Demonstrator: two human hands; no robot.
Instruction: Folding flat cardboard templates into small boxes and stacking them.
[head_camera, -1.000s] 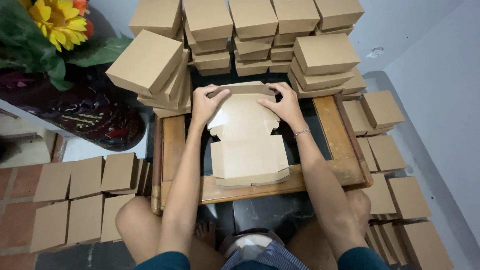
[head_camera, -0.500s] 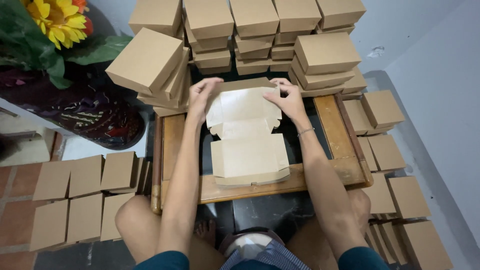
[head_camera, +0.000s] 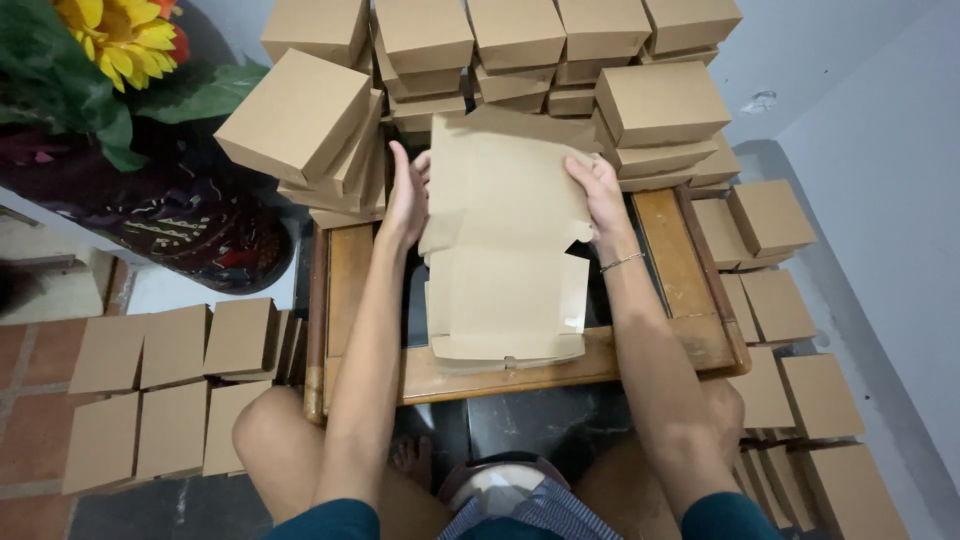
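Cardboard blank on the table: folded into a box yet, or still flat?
Partly folded. The cardboard blank has its far panel raised by the left hand and right hand; near part lies flat.

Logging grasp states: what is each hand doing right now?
Left hand: closed on the cardboard box blank, left edge.
Right hand: closed on its right edge.

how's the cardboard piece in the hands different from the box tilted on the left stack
The cardboard piece is an open, unfolded blank with flaps showing; the tilted box is closed and fully formed. The piece is gripped by the left hand and right hand; the box leans untouched on its stack. Both are plain brown card.
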